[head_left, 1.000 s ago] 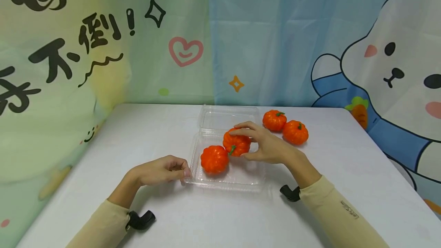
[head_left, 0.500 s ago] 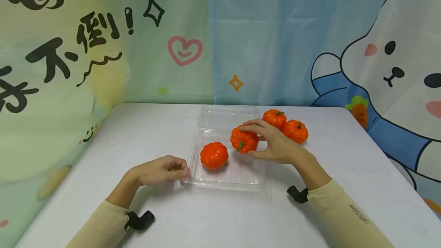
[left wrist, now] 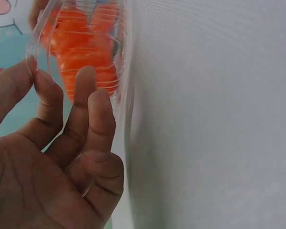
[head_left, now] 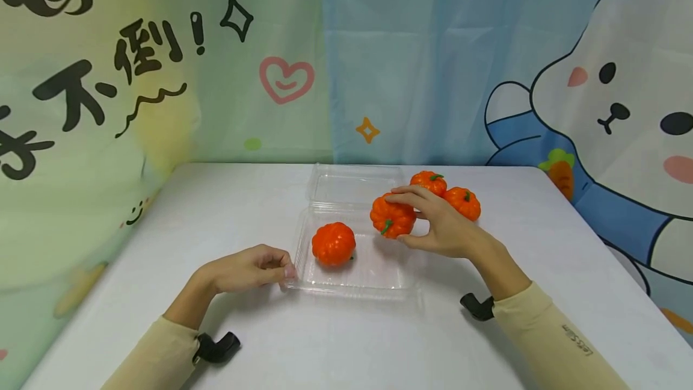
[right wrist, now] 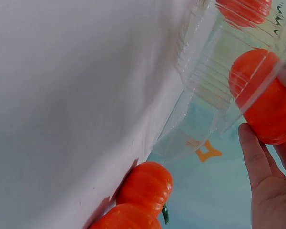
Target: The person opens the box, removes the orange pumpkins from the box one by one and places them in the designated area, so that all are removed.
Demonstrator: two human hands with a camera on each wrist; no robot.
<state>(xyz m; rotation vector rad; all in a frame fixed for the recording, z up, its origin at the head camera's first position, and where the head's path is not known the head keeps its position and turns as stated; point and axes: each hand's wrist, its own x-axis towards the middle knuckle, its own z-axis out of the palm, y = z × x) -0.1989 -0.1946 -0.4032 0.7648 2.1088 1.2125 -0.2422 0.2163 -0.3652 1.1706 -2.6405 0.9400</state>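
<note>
My right hand (head_left: 448,229) grips a small orange pumpkin (head_left: 390,219) with a green stem, fingers over its top and thumb low on its near side. It hangs over the right part of a clear plastic clamshell box (head_left: 373,278). A second orange pumpkin (head_left: 332,245) sits inside the box on the left. At the box's front left corner, my left hand (head_left: 246,268) pinches the rim; the left wrist view shows thumb and forefinger on the clear edge (left wrist: 32,45), other fingers loosely bent.
The box's lid (head_left: 352,188) lies folded back behind it. Two more orange pumpkins, one farther back (head_left: 428,182) and one to its right (head_left: 467,203), stand on the white table (head_left: 335,348) beyond my right hand. A printed curtain (head_left: 400,65) hangs behind the table.
My right hand has carried its pumpkin rightward, away from the other pumpkin in the box. My left hand has stayed at the box's corner. The head view has shifted slightly.
</note>
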